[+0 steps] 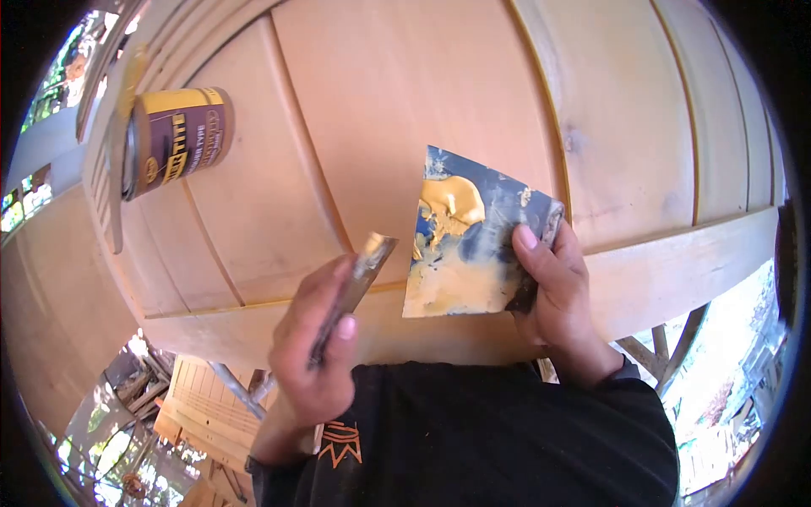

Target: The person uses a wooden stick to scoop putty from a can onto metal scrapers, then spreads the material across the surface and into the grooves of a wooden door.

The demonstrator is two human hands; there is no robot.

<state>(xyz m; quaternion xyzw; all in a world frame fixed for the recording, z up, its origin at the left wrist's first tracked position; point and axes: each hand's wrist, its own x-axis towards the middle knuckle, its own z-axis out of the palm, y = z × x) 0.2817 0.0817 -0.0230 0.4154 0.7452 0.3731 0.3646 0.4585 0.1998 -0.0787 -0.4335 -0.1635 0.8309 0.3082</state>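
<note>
My left hand (312,346) is closed around a putty knife (359,275), seen nearly edge-on, with tan putty smeared at its tip. To its right, my right hand (553,283) grips a flat dark putty plate (498,245) by its right edge, thumb on top. A glossy lump of tan putty (456,201) sits on the plate's upper left, and a thinner smear covers its lower part. A small gap separates the knife from the plate. Both are held above a pale wooden panel (405,101) with grooves and raised strips.
A maroon and yellow can (182,139) stands on the panel at the upper left. The panel's front rail (676,262) runs close to my body. Below at the left lies another slatted wooden piece (207,406), beside scrap wood (139,380).
</note>
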